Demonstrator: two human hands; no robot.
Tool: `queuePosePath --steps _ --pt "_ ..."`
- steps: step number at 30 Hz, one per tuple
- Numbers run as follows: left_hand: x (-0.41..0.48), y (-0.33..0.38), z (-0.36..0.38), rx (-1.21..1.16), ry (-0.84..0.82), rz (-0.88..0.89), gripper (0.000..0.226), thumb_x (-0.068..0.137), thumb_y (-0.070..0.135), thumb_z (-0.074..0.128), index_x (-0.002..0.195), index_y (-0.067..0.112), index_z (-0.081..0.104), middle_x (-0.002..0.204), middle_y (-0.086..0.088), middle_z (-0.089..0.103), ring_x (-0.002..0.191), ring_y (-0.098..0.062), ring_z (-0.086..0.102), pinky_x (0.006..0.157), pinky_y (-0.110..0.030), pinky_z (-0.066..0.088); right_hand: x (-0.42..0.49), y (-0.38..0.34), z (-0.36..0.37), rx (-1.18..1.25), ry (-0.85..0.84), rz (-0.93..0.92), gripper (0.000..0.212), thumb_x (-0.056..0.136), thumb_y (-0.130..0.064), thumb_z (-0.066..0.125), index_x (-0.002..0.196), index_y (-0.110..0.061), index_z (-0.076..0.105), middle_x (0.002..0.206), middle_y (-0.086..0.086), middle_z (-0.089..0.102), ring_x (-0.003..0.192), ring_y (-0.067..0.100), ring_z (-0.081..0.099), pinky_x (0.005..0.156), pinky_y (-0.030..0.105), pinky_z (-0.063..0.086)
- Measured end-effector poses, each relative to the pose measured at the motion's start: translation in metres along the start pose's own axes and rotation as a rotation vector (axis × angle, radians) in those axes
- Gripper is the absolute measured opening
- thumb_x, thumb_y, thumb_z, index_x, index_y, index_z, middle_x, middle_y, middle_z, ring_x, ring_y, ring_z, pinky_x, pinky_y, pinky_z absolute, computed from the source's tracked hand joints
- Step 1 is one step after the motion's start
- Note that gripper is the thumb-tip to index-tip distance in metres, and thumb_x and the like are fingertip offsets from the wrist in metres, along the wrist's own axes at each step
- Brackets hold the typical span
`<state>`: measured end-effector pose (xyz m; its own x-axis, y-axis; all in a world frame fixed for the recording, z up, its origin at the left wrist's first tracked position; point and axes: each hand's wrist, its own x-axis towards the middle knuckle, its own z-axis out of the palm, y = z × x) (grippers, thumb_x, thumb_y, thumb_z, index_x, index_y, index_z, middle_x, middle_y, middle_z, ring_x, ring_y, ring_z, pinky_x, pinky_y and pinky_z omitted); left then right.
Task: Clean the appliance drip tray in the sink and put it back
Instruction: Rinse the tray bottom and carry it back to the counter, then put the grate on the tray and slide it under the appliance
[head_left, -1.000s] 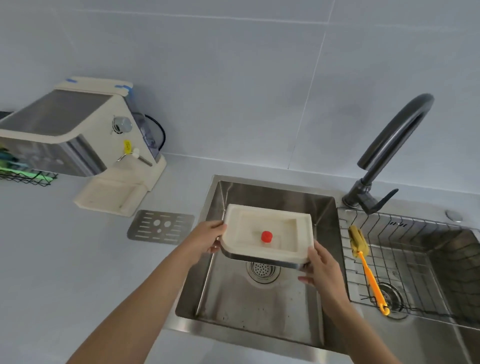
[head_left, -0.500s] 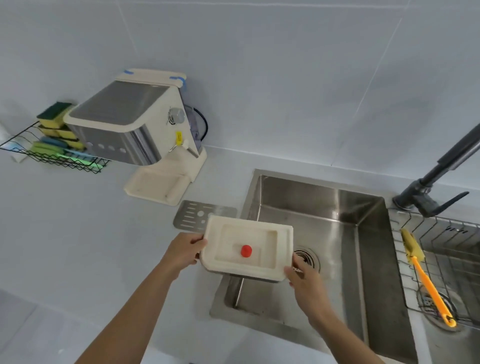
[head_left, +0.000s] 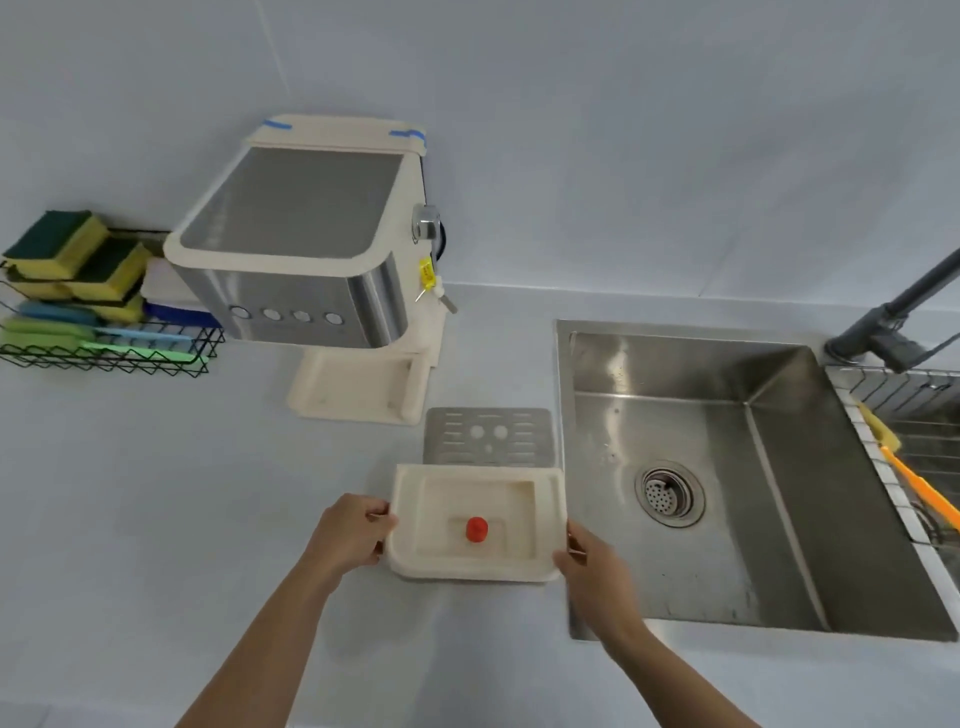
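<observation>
I hold the cream drip tray (head_left: 441, 551) level over the countertop, just left of the steel sink (head_left: 779, 519). A small red float (head_left: 476, 529) stands in its recess. My left hand (head_left: 350, 535) grips the tray's left edge and my right hand (head_left: 592, 571) grips its right edge. The cream and steel appliance (head_left: 306, 249) stands at the back, its empty base slot (head_left: 358, 389) facing me. The metal grate (head_left: 488, 434) lies flat on the counter between the tray and the appliance.
A black wire basket (head_left: 104, 358) with several sponges sits at the far left. A dark faucet (head_left: 893, 322) rises at the right. An orange and yellow brush (head_left: 914, 478) lies on a wire rack (head_left: 914, 395) over the second basin.
Both hands have carried the tray left, from above the sink basin to over the counter in front of the grate. My view has swung left toward the appliance.
</observation>
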<state>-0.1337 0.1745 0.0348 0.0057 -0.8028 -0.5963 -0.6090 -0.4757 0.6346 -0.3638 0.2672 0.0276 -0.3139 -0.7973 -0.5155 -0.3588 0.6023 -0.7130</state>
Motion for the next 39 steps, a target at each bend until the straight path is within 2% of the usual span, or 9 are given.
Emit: queuePosePath --steps 4,8,11,16,19,23,27,32,39 --pt "0.009 -0.009 -0.013 0.061 -0.050 0.018 0.012 0.080 0.003 0.055 0.077 0.000 0.066 0.075 -0.014 0.063 0.067 -0.026 0.060 0.065 -0.035 0.054 -0.003 -0.004 0.022 -0.077 0.034 0.032 0.019 0.089 -0.001 0.042 0.098 -0.001 0.059 0.094 0.016 0.067 0.060 0.015 0.049 0.053 0.025 0.037" --pt "0.016 -0.009 -0.020 0.101 -0.080 0.040 0.016 0.079 0.002 0.055 0.084 -0.010 0.064 0.083 -0.024 0.067 0.080 -0.034 0.067 0.072 -0.043 0.058 -0.002 -0.007 0.031 -0.157 0.050 0.073 0.021 0.090 -0.001 0.044 0.106 0.005 0.057 0.104 0.020 0.065 0.094 0.032 0.061 0.078 0.039 0.051" --pt "0.022 -0.008 -0.019 0.139 -0.107 0.060 0.012 0.078 0.001 0.055 0.076 -0.008 0.062 0.076 -0.020 0.063 0.079 -0.033 0.067 0.075 -0.046 0.057 0.000 -0.004 0.030 -0.196 0.037 0.079 0.022 0.090 -0.003 0.045 0.106 0.006 0.057 0.106 0.016 0.065 0.099 0.029 0.060 0.086 0.038 0.049" --pt "0.025 -0.005 -0.019 0.180 -0.140 0.018 0.017 0.080 0.004 0.057 0.090 -0.008 0.065 0.093 -0.025 0.070 0.085 -0.033 0.068 0.072 -0.040 0.056 0.004 -0.004 0.022 -0.212 -0.026 0.061 0.021 0.089 -0.006 0.048 0.106 0.002 0.058 0.102 0.009 0.064 0.094 0.022 0.058 0.079 0.028 0.047" --pt "0.025 0.002 -0.024 0.228 -0.191 -0.013 0.013 0.083 0.011 0.057 0.079 -0.001 0.062 0.084 -0.018 0.067 0.076 -0.026 0.065 0.059 -0.028 0.048 0.011 -0.006 0.011 -0.230 -0.052 0.027 0.008 0.088 -0.013 0.052 0.091 -0.014 0.059 0.075 -0.007 0.053 0.073 0.009 0.049 0.063 0.020 0.036" --pt "0.035 0.025 -0.028 0.368 0.009 0.196 0.004 0.083 0.015 0.058 0.084 0.014 0.062 0.090 -0.014 0.064 0.087 -0.026 0.061 0.073 -0.029 0.042 0.041 -0.019 -0.017 -0.297 0.023 -0.073 0.037 0.086 -0.016 0.059 0.123 -0.015 0.053 0.100 0.001 0.061 0.093 0.014 0.053 0.081 0.023 0.041" --pt "0.057 0.064 -0.018 0.394 0.024 0.401 0.036 0.078 0.014 0.066 0.113 0.010 0.060 0.108 -0.009 0.064 0.095 -0.022 0.058 0.084 -0.031 0.044 0.087 -0.046 -0.038 -0.491 -0.012 -0.250 0.050 0.082 -0.015 0.065 0.128 -0.012 0.047 0.130 0.008 0.053 0.118 0.020 0.049 0.101 0.032 0.040" --pt "0.096 0.100 0.003 0.851 -0.104 0.531 0.070 0.070 0.030 0.074 0.130 0.015 0.042 0.133 -0.006 0.048 0.120 -0.024 0.043 0.091 -0.038 0.041 0.135 -0.069 -0.039 -0.796 -0.134 -0.363 0.072 0.071 -0.024 0.076 0.132 -0.011 0.040 0.138 0.006 0.041 0.128 0.023 0.035 0.103 0.034 0.034" --pt "0.126 0.090 0.026 1.274 -0.131 0.557 0.094 0.052 0.053 0.076 0.126 0.014 0.034 0.130 -0.006 0.041 0.119 -0.025 0.038 0.094 -0.041 0.032 0.161 -0.077 -0.022 -1.166 -0.245 -0.428 0.094 0.060 -0.044 0.079 0.133 -0.011 0.030 0.134 0.004 0.035 0.125 0.023 0.030 0.106 0.036 0.031"
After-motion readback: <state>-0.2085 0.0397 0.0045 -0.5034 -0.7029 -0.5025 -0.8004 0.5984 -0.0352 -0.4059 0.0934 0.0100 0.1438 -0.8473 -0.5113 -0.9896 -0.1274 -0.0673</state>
